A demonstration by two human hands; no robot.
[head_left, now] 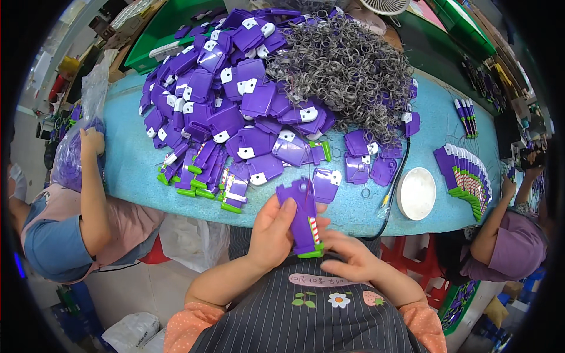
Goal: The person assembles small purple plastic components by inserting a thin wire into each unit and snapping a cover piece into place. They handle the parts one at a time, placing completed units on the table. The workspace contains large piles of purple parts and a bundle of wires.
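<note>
One purple plastic piece [303, 225] with a green end sat gripped in the left hand [273, 230] at the tabletop's [424, 150] near edge, while the right hand [352, 259] hung loosely open just beside it (couldn't tell if they touched), a huge purple pile [257, 101] and grey rings [347, 73] lying beyond.

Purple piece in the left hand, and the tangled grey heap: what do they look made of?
Purple piece: probably moulded plastic, smooth with slight sheen, from its even colour and crisp edges.
Grey heap: likely dull metal, given its thin, curled loops; plastic possible.
</note>
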